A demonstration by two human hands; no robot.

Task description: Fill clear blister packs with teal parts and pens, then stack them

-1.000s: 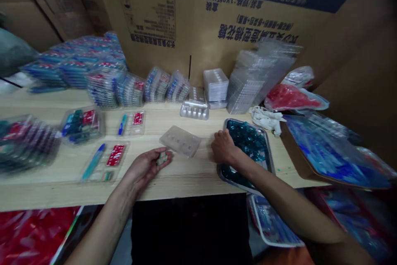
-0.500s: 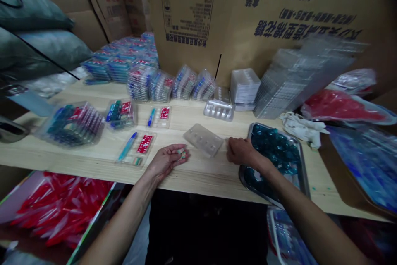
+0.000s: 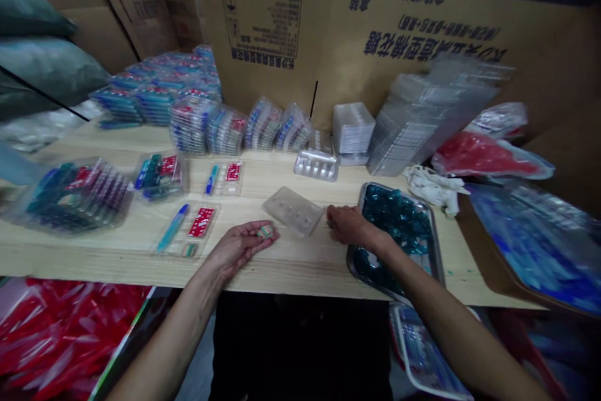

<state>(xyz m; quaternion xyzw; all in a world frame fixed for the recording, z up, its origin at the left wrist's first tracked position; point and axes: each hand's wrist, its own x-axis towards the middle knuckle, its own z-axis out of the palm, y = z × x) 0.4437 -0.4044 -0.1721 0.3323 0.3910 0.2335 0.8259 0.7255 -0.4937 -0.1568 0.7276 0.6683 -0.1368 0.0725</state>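
Note:
My left hand (image 3: 239,248) is closed with a small striped block (image 3: 265,232), pastel green, white and orange, between thumb and fingers. It is held low over the table, left of a clear plastic blister tray (image 3: 293,210) lying tilted on the wood. My right hand (image 3: 347,224) has its fingers curled together at that tray's right end; what they hold, if anything, is hidden. Under my right forearm is a metal tray (image 3: 439,251) of dark teal, glossy pieces (image 3: 399,219). To the left lies a filled blister pack (image 3: 188,229) with a blue pen, a red patterned piece and a striped block.
Several stacked filled packs (image 3: 84,194) stand left and along the back. Clear empty trays (image 3: 404,126) are piled before a large carton (image 3: 272,25). White gloves (image 3: 434,185) and a box of blue items (image 3: 530,232) are right. Red items (image 3: 61,332) fill a box below left.
My view has swung slightly right, so the table's things sit further left in the picture. Both hands keep nearly the same places beside the blister tray.

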